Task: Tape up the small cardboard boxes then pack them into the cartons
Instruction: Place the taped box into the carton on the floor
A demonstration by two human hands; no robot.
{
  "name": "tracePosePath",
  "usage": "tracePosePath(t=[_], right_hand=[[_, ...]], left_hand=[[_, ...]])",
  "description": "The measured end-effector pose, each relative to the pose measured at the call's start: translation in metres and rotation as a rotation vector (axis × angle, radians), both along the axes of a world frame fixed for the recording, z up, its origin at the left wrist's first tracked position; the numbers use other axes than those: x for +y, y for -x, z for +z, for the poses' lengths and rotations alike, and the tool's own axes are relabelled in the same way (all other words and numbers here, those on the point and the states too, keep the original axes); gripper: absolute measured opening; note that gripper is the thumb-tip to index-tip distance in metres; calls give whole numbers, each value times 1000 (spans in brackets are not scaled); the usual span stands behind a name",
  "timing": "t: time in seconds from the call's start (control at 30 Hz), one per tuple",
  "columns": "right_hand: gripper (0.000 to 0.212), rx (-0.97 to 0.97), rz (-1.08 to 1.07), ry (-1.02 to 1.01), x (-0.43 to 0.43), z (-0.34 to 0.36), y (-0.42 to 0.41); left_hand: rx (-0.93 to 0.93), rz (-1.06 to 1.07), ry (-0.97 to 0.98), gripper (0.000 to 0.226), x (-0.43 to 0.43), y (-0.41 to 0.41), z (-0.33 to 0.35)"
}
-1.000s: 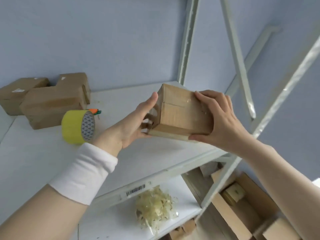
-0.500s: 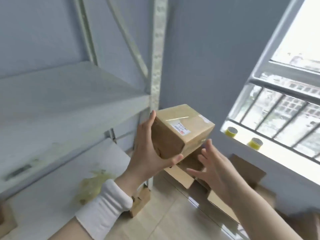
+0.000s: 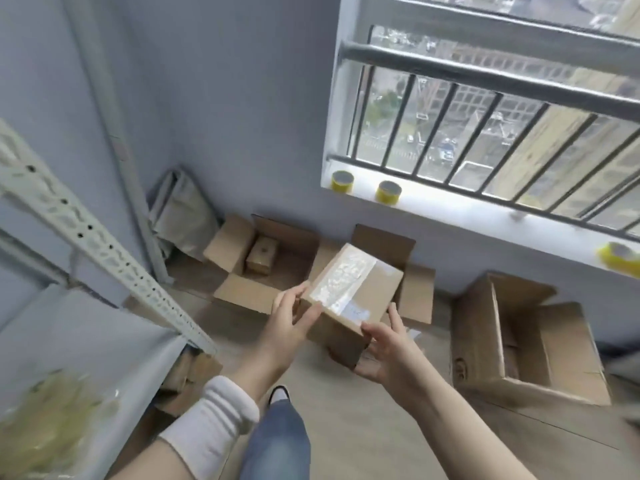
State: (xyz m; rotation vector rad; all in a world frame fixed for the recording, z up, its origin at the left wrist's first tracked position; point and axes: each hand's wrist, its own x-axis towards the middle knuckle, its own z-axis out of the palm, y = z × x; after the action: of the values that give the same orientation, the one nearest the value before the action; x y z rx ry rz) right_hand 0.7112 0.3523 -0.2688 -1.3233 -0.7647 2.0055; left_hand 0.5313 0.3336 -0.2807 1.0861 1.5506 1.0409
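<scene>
While left hand (image 3: pixel 287 323) and right hand (image 3: pixel 384 355) grip the taped box (image 3: pixel 356 292) at its near edges, 3 open cartons (image 3: pixel 478 337) beyond

Bright window (image 3: pixel 485 109) daylight, motion-blurred edges

Walls: I see a pale blue-grey wall (image 3: pixel 242 98) running into a corner, with a grey pipe (image 3: pixel 100 98) going down it to the floor.
Window: at my upper right, a window (image 3: pixel 485 133) with dark metal bars (image 3: pixel 453 72) across it; buildings show blurred beyond.
Sill: a white sill (image 3: pixel 450 211) under the bars.
Floor: light, wood-look floor (image 3: pixel 363 438).
Furniture: a white metal rack at my left; its perforated post (image 3: pixel 86 237) slants across my view above a pale shelf board (image 3: pixel 86 341).
Light: daylight through the window; the sill is bright and the corner dimmer.
</scene>
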Motion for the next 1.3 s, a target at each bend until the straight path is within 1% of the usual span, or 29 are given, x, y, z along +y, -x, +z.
tracePosePath(t=[0.07, 0.17, 0.27, 0.33, 0.43, 0.47, 0.6, 0.7, 0.8, 0.93, 1.0, 1.03, 1.1, 1.13, 1.2, 1.3], right_hand=[[78, -44, -34, 56, 20, -18, -5], [81, -105, -105, 132, 60, -43, -3], [74, -123, -211, 212, 93, -63, 1], [70, -144, -221, 228, 115, -73, 2], [54, -174, -117, 238, 153, -88, 8], [52, -181, -87, 240, 168, -97, 11], [53, -226, 57, 207, 241, -138, 28], [43, -234, 136, 213, 289, -161, 46], [40, -267, 193, 219, 321, -168, 71], [29, -319, 223, 283, 354, -197, 121], [17, -333, 201, 325, 368, -230, 150], [16, -332, 181, 341, 377, -252, 164], [19, -312, 134, 386, 393, -305, 190], [17, -314, 112, 407, 402, -335, 202], [15, -322, 61, 471, 418, -406, 224], [27, -339, 25, 538, 449, -522, 251]], left_hand=[[-77, -42, 142, 38, 30, -2, -22], [-292, -74, 311, 39, 75, -7, -50], [-345, -32, 418, 44, 117, -9, -74], [-355, 9, 479, 42, 145, -8, -88], [-358, 114, 550, 42, 185, -2, -110], [-362, 152, 561, 43, 197, -1, -120], [-373, 286, 547, 44, 250, 11, -170], [-408, 374, 546, 49, 280, 28, -205], [-406, 395, 574, 43, 296, 49, -223], [-359, 408, 612, 35, 311, 95, -248], [-312, 399, 621, 25, 323, 124, -276], [-291, 388, 621, 24, 334, 138, -295], [-204, 339, 641, 39, 353, 164, -348], [-159, 308, 656, 46, 363, 174, -378], [-121, 293, 660, 49, 387, 189, -445], [-64, 321, 647, 50, 427, 203, -552]])
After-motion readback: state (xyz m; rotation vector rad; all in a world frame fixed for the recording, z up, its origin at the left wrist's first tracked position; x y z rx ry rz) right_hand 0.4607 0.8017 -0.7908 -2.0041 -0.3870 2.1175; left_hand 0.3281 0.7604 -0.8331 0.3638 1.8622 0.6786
